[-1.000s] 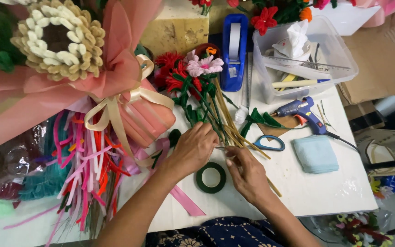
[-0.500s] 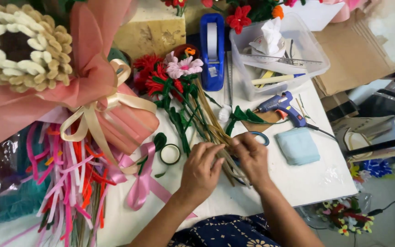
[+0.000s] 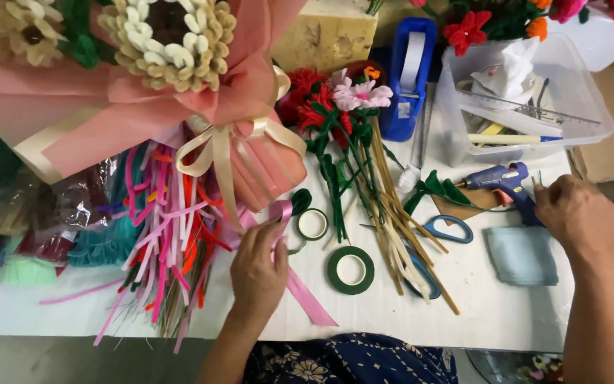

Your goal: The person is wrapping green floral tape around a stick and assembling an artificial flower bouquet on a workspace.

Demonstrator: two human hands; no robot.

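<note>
My left hand (image 3: 259, 267) rests palm down on a pink ribbon (image 3: 298, 284) near the white table's front edge, beside a pile of coloured pipe cleaners (image 3: 168, 235). My right hand (image 3: 575, 212) has its fingers curled at the grip of a blue glue gun (image 3: 500, 179) at the far right; whether it grips it is unclear. Between the hands lie pipe-cleaner flowers (image 3: 342, 107) with green and tan stems (image 3: 385, 213), two rolls of green floral tape (image 3: 350, 269) (image 3: 312, 224) and blue-handled scissors (image 3: 449, 229).
A large pink-wrapped bouquet (image 3: 143, 78) with a cream bow fills the upper left. A blue tape dispenser (image 3: 405, 71) and a clear plastic box (image 3: 527, 92) of tools stand at the back. A pale blue cloth (image 3: 520, 256) lies beside my right hand.
Both hands left the flower stems. My left hand moved left onto the pink ribbon, my right hand moved right to the glue gun. The camera view shifted.
</note>
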